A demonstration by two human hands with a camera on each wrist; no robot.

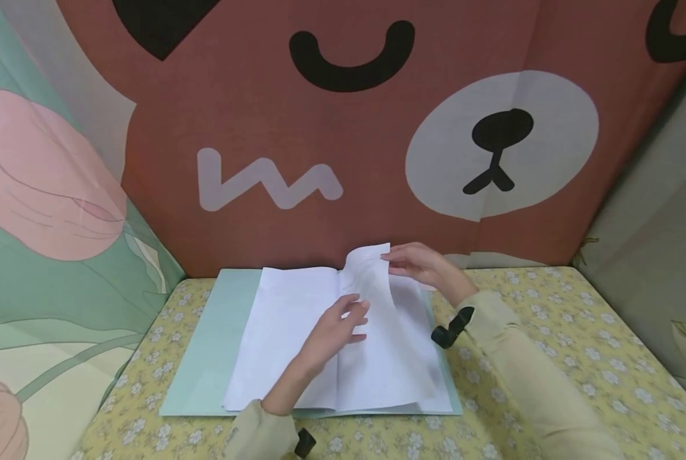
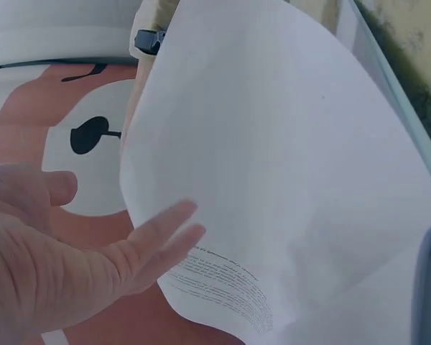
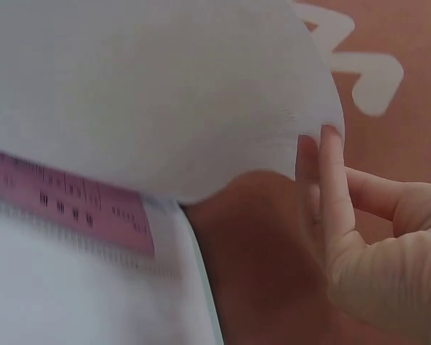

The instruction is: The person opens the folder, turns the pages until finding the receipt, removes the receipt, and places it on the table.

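Note:
An open book or folder of white sheets with a mint-green cover [image 1: 207,345] lies on the table. One white page [image 1: 377,345] is lifted and curls up from the right half. At its upper outer corner my right hand [image 1: 420,262] pinches the page edge between fingers and thumb. My left hand [image 1: 334,329] hovers over the middle fold, fingers loosely spread, holding nothing. Small printed lines show on the curled page [image 2: 273,144] in the left wrist view. Under it, the right wrist view reveals a pink printed strip [image 3: 72,205] on the sheet below.
A yellow flowered cloth [image 1: 550,338] covers the table. Directly behind the book stands a brown curtain [image 1: 262,236] with a cartoon bear face. A green curtain with pink flowers [image 1: 49,185] hangs on the left, and a grey one [image 1: 659,211] on the right.

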